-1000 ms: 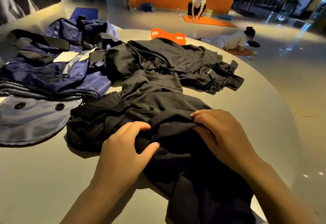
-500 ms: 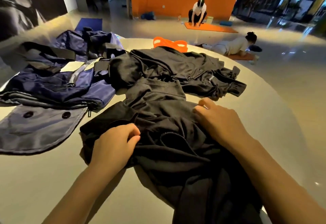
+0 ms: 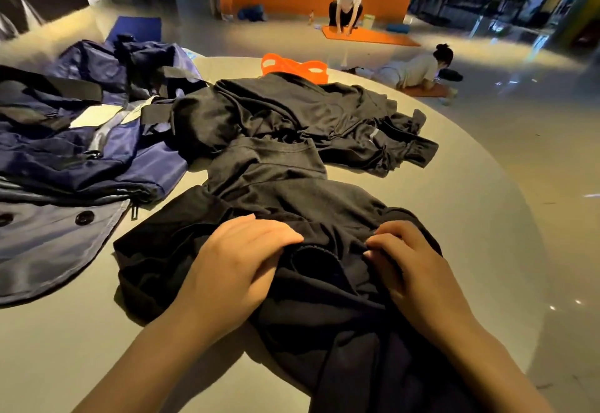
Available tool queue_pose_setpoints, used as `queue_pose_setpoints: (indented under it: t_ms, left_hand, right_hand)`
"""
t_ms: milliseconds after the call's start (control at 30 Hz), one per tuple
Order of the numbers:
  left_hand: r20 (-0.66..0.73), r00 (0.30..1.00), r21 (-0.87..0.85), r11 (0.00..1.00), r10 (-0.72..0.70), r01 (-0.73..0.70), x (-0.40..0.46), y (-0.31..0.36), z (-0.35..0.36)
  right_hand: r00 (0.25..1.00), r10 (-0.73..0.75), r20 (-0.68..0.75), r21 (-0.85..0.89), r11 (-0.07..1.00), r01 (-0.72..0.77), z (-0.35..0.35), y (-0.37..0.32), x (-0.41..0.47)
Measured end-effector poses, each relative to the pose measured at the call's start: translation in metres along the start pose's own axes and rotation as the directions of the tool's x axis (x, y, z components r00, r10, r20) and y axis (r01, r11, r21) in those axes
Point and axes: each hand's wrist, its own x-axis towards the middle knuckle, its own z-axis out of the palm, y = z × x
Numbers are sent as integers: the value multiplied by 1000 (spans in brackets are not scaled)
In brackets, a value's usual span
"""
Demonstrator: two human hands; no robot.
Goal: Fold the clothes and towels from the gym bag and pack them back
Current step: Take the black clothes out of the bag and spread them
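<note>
A black garment (image 3: 285,198) lies crumpled on the round table (image 3: 480,224), its near end hanging over the table's edge towards me. My left hand (image 3: 240,263) lies on its bunched middle, fingers and thumb pinching a fold. My right hand (image 3: 409,266) grips the cloth close by on the right, fingers curled into it. A second black garment (image 3: 308,113) lies spread further back. The navy gym bag (image 3: 81,152) sits collapsed on the left with its flap open.
An orange item (image 3: 293,66) lies at the table's far edge behind the clothes. Beyond the table, two people are on orange mats (image 3: 373,37) on the glossy floor. The table's rim curves away on the right.
Both hands have drawn closer together on the near black garment and gathered its middle into a bunch. The right hand pulled back towards me from the garment's far right edge.
</note>
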Motion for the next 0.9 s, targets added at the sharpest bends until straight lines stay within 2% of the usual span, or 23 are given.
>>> queue_pose_setpoints:
  t_ms: [67,167,267,333,400,433,500,533,600,633,700,800,900]
  left_hand:
    - [42,999,-25,999,-20,21,-1,-5,5]
    - [82,994,-127,988,-79,89,-6,-17,5]
    - [99,988,-141,981,-123,136,-11,-24,7]
    - [44,984,-230,956,-174,179,-11,-22,8]
    - [-71,968,-421,887,-242,191,-2,-13,0]
    - [-121,967,-450,880,-225,149,5,-8,-6]
    - [-135,987,-363,931,-86,32,22,1,-14]
    - [-75,997,-315,949,1,-24,30,3,-15]
    - [163,980,-285,956,113,-63,43,4,-10]
    - [270,952,-278,958,144,-66,46,2,-5]
    - [400,904,-235,970,152,-60,50,-4,6]
    - [389,915,-240,971,110,-15,50,-9,20]
    - [328,943,-319,946,54,57,48,-10,28]
  right_hand:
    - [997,11,-80,-43,999,-15,1,5,6]
    - [994,-18,-107,-105,994,7,2,10,23]
    - [999,22,39,-206,979,-13,18,21,34]
    - [992,60,114,-198,980,-37,25,26,34]
    - [999,43,7,-174,984,-41,20,26,32]
    - [997,31,-68,-154,987,-41,13,23,32]
    - [986,-33,-163,-153,988,8,3,21,25]
    - [982,-62,-177,-159,987,34,1,21,17]
    - [985,-67,-159,-160,986,41,5,23,-3]
    - [990,-47,-132,-157,987,26,9,25,-13]
    - [999,26,-47,-130,991,-32,19,28,-27]
    - [994,113,14,-60,992,-112,24,32,-28]
    - [993,115,14,-65,991,-114,24,34,-24]
